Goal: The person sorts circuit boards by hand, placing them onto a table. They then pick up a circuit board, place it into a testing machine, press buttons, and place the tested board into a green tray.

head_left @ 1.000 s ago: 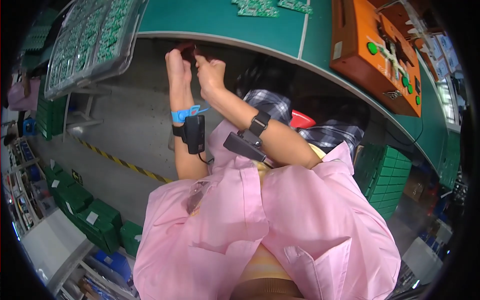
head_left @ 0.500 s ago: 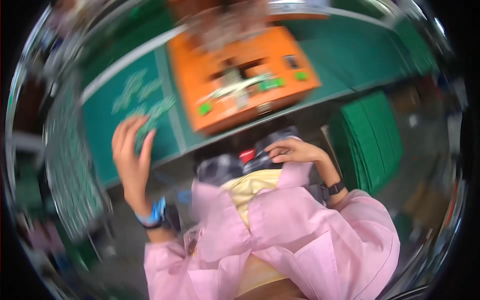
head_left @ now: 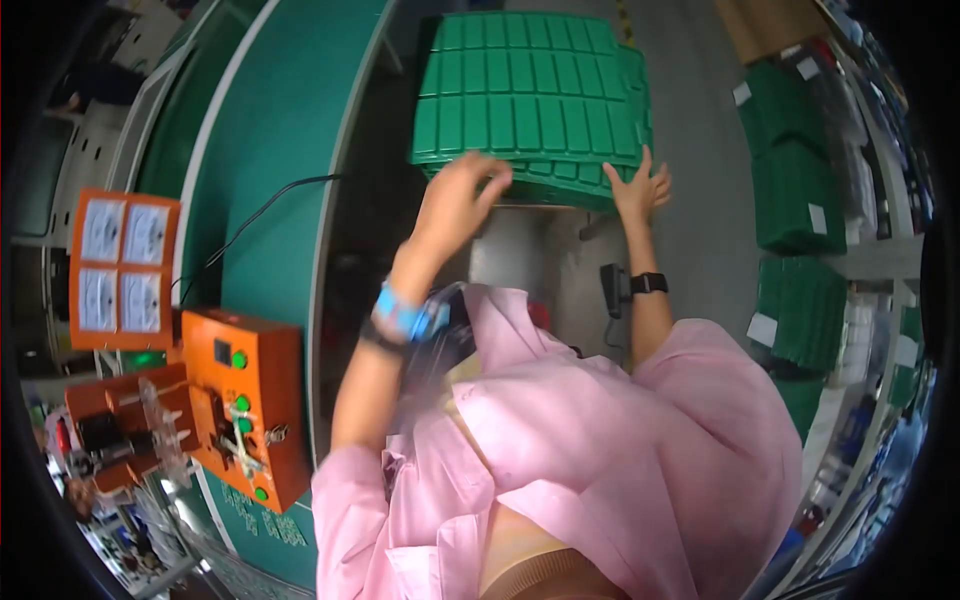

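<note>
Green trays (head_left: 520, 100) lie stacked beyond the person, right of the bench (head_left: 285, 120). The left hand (head_left: 452, 208), thumb parted from fingers, is at the near edge; the right hand (head_left: 637, 192), fingers spread, at the near right corner. Contact is unclear. Step, apparently: reaching for the stack; next calls for a level two-sided grip.

Soft light leaves deep shadow under the green bench (head_left: 285, 130); the left hand (head_left: 455, 207) blurs slightly; outer edges bend.
</note>
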A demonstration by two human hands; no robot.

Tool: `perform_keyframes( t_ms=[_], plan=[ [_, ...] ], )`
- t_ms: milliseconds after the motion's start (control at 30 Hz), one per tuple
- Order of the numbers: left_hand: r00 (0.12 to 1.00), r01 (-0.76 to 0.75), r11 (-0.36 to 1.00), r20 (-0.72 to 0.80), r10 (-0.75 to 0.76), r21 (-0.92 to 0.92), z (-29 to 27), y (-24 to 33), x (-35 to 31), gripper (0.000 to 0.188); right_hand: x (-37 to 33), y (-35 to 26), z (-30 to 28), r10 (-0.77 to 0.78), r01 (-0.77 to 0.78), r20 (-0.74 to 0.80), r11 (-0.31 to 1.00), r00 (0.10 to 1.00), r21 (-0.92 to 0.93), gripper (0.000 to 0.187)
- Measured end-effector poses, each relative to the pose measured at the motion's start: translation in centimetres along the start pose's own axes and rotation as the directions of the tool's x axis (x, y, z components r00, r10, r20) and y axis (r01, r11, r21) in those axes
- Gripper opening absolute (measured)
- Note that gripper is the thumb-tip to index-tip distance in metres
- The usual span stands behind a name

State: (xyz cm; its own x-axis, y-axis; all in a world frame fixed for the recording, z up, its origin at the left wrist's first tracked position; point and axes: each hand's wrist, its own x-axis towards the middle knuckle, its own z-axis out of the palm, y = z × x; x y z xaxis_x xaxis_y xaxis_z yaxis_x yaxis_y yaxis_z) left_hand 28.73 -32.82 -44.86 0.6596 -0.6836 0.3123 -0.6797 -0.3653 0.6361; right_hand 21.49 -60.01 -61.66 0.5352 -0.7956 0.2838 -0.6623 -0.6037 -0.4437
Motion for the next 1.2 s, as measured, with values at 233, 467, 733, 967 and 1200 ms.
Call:
perform_keyframes(
  t_ms=[233,467,733,967,1200],
  plan=[
    [0.948,-0.262,0.856,0.284,0.142,0.446,12.1,-8.0,7.9,0.016,-0.1,0.6,0.9,0.113,-0.104,-0.051,0.982,0.992,0.158,0.059],
    [0.884,-0.467,0.780,0.238,0.402,0.416,9.7,-5.4,9.7,0.016,-0.4,-0.3,-3.1,0.021,0.040,-0.203,0.956,0.979,0.291,0.065],
    [0.664,-0.219,0.925,-0.647,0.374,0.310,-5.6,5.5,14.9,0.016,3.8,-11.6,-8.0,0.094,-0.177,0.154,0.331,0.984,0.927,0.093],
    [0.182,-0.332,0.794,-0.860,-0.476,-0.509,-13.4,1.5,9.2,0.025,7.0,-22.6,-10.5,-0.062,-0.198,0.201,0.054,0.978,0.979,0.093],
    [0.165,0.154,0.665,-0.644,-0.747,-0.731,-14.8,-7.7,3.6,0.046,8.7,-31.5,-1.1,-0.422,-0.140,0.104,-0.056,0.901,0.989,0.070]
  ],
)
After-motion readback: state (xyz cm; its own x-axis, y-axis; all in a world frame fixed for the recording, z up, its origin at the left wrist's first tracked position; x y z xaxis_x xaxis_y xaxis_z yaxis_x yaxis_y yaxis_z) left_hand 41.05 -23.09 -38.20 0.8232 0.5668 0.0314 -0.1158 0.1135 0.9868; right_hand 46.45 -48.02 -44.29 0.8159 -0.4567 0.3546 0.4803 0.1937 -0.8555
